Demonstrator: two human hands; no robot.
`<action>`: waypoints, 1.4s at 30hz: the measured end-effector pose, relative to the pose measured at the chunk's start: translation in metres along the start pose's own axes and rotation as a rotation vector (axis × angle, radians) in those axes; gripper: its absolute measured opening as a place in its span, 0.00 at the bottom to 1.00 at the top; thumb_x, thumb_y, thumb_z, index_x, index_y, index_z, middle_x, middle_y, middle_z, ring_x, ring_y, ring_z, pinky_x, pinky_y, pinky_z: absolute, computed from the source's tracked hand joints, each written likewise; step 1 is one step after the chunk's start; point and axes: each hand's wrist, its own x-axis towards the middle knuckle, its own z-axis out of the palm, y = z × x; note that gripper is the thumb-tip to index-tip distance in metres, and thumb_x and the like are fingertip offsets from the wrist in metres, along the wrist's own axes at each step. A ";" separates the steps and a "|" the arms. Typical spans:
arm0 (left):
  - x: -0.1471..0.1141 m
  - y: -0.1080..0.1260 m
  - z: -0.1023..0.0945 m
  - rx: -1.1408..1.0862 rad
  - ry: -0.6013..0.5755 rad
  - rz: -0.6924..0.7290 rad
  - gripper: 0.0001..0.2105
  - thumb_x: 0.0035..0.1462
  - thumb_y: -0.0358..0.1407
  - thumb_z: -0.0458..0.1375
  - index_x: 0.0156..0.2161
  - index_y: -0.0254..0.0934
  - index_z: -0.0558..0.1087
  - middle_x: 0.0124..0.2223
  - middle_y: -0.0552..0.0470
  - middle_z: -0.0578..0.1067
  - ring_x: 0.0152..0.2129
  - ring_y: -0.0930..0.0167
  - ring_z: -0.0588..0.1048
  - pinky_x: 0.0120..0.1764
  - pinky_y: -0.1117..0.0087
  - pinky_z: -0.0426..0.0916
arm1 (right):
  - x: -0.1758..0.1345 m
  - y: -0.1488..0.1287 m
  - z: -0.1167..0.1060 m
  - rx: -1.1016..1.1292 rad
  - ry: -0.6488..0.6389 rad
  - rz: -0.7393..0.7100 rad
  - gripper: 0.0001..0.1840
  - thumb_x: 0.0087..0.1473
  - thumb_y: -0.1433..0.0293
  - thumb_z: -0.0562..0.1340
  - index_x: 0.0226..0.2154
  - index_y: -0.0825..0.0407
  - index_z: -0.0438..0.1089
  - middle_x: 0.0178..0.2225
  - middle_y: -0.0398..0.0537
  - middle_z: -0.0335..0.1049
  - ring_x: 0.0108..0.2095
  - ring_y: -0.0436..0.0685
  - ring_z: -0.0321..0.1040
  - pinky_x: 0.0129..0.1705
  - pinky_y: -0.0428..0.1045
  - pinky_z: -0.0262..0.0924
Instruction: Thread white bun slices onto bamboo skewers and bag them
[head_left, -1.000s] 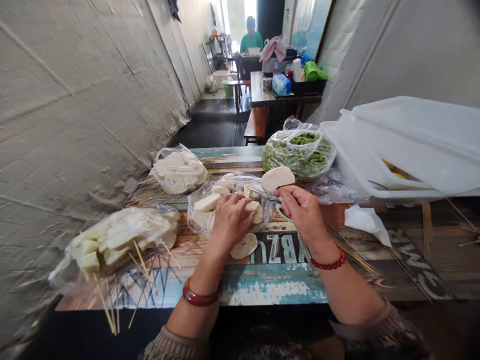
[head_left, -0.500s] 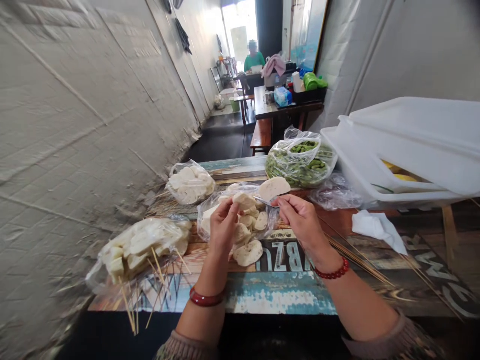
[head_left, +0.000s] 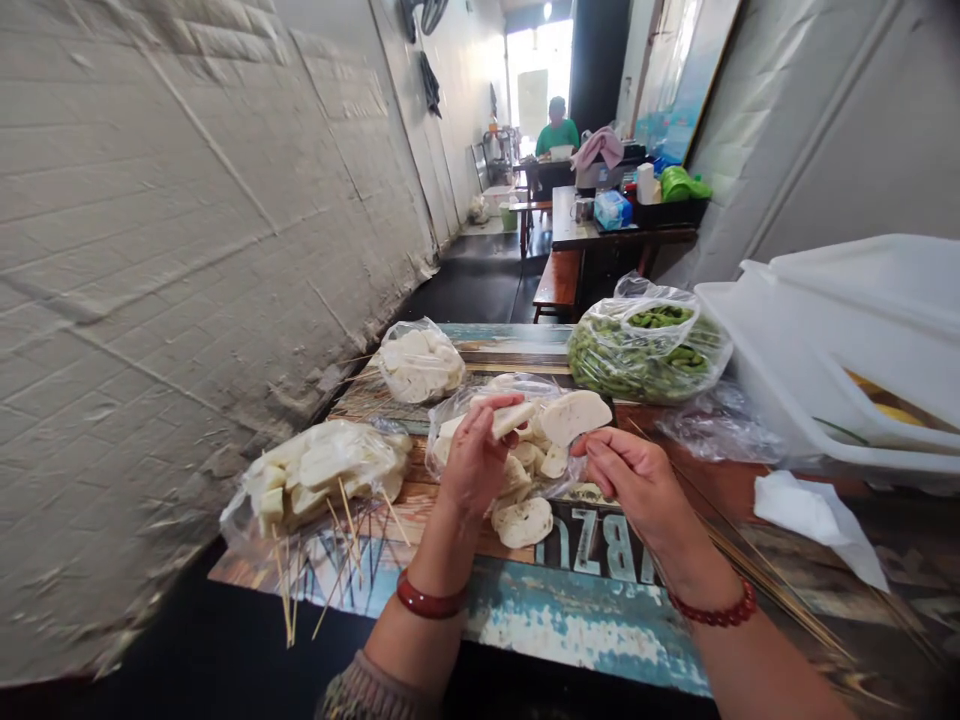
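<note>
My left hand is closed around a thick pale food slice, held above an open plastic bag. To its right, my right hand is pinched shut; a small greyish bit shows at its fingertips, too little to name. Just beyond those fingertips is a larger flat white slice. Several round pale slices lie under and between the hands in the clear bag. One speckled slice rests at the near side of the pile.
At left, a bag of pale chunks lies beside loose wooden skewers. Behind are a bag of white pieces and a bag of green vegetables. White tubs, a tissue and more skewers are at right.
The view has shifted, moving the scene right and down. The slice in my left hand has tilted flatter. The thin grey implement seen in my right hand earlier now hardly shows.
</note>
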 end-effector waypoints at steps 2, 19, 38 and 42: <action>0.000 0.000 -0.001 0.016 0.014 0.023 0.17 0.51 0.39 0.65 0.47 0.38 0.77 0.54 0.45 0.75 0.38 0.71 0.76 0.37 0.74 0.68 | -0.002 0.001 0.001 -0.042 -0.056 0.037 0.15 0.60 0.60 0.60 0.34 0.55 0.73 0.15 0.35 0.55 0.18 0.46 0.50 0.23 0.45 0.46; 0.004 0.010 -0.008 -0.270 0.124 -0.131 0.22 0.40 0.32 0.73 0.44 0.36 0.77 0.36 0.51 0.80 0.27 0.73 0.78 0.31 0.75 0.71 | -0.007 0.004 0.004 -0.376 -0.364 0.050 0.17 0.64 0.61 0.56 0.35 0.55 0.75 0.17 0.37 0.59 0.19 0.47 0.55 0.23 0.44 0.51; 0.003 0.012 -0.005 -0.215 0.153 -0.141 0.20 0.38 0.36 0.74 0.38 0.33 0.77 0.32 0.52 0.79 0.22 0.75 0.76 0.22 0.79 0.66 | -0.009 0.008 0.005 -0.496 -0.318 0.030 0.17 0.64 0.62 0.56 0.35 0.54 0.76 0.17 0.38 0.60 0.19 0.47 0.56 0.23 0.43 0.51; 0.003 0.013 -0.004 -0.205 0.157 -0.139 0.20 0.38 0.36 0.74 0.38 0.33 0.77 0.32 0.53 0.79 0.22 0.76 0.75 0.22 0.79 0.65 | -0.008 0.006 0.006 -0.515 -0.321 0.027 0.17 0.63 0.63 0.56 0.35 0.54 0.76 0.17 0.38 0.60 0.19 0.47 0.56 0.22 0.43 0.51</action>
